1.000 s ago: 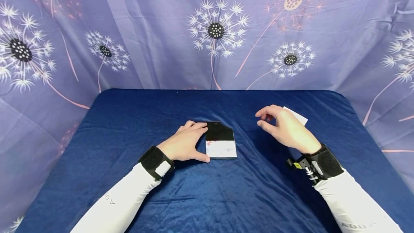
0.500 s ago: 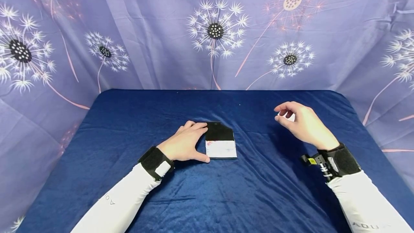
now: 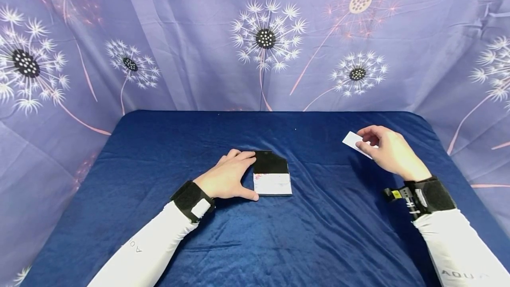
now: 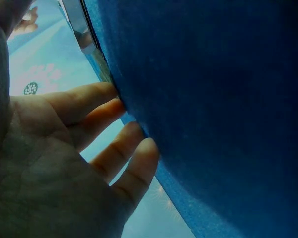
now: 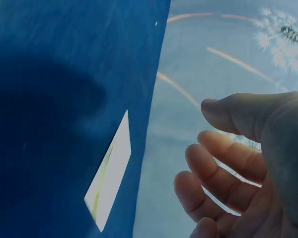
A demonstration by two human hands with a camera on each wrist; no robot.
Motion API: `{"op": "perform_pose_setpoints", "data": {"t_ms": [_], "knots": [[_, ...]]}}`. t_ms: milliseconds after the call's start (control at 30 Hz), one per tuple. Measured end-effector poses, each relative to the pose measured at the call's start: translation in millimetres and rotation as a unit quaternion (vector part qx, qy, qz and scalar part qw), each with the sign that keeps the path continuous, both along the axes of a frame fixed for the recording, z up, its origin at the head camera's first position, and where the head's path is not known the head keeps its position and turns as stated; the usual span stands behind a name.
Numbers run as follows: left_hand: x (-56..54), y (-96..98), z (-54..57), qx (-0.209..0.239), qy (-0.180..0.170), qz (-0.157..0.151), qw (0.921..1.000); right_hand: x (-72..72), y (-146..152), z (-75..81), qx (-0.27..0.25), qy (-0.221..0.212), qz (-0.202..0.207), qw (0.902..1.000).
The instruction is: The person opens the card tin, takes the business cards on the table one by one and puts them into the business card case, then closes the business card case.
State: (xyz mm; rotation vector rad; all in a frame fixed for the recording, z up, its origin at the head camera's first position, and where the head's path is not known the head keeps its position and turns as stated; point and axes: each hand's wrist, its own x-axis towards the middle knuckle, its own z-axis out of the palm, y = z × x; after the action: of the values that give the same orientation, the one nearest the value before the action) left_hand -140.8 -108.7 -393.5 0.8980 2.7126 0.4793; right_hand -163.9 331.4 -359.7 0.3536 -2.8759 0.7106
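Note:
A small flat case (image 3: 272, 184), black above with a white, pink-marked lower part, lies mid-table in the head view. My left hand (image 3: 229, 175) rests along its left side, the thumb at the lower left corner and the fingertips near the upper left. In the left wrist view the fingers (image 4: 97, 101) are loosely bent at the edge of the case (image 4: 81, 25). A white card (image 3: 352, 140) lies at the right. My right hand (image 3: 382, 149) hovers over it, fingers loosely bent. The right wrist view shows the card (image 5: 111, 176), streaked yellow-green, apart from the right hand (image 5: 238, 168).
Dark blue cloth (image 3: 255, 242) with slight wrinkles covers the table. A lilac curtain (image 3: 207, 48) with dandelion prints hangs behind the far edge and along both sides.
My right hand has moved to the right, passing over the white card, whose left part now shows beyond the fingers. My left hand and the case have stayed in place.

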Motion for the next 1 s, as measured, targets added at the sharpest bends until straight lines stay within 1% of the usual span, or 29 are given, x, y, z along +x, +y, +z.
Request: {"op": "perform_pose_setpoints", "data": {"t_ms": [200, 300, 600, 867, 1000], "knots": [[0.6, 0.2, 2.0, -0.003, -0.002, 0.002, 1.0, -4.9, 17.7, -4.4, 0.009, -0.021, -0.017, 0.9996], [0.5, 0.1, 2.3, -0.005, 0.0, 0.003, 1.0, -6.8, 25.3, -9.1, 0.014, -0.025, -0.021, 0.9994], [-0.2, 0.6, 1.4, -0.007, 0.002, 0.002, 1.0, -14.2, 43.5, -23.7, 0.018, -0.048, -0.054, 0.9973], [0.7, 0.5, 1.9, -0.007, -0.001, 0.002, 1.0, -17.0, 56.0, -31.0, 0.029, -0.077, -0.058, 0.9949], [1.7, 0.0, 1.9, -0.007, -0.002, 0.003, 1.0, -17.0, 58.9, -34.7, 0.033, -0.082, -0.054, 0.9946]]}}
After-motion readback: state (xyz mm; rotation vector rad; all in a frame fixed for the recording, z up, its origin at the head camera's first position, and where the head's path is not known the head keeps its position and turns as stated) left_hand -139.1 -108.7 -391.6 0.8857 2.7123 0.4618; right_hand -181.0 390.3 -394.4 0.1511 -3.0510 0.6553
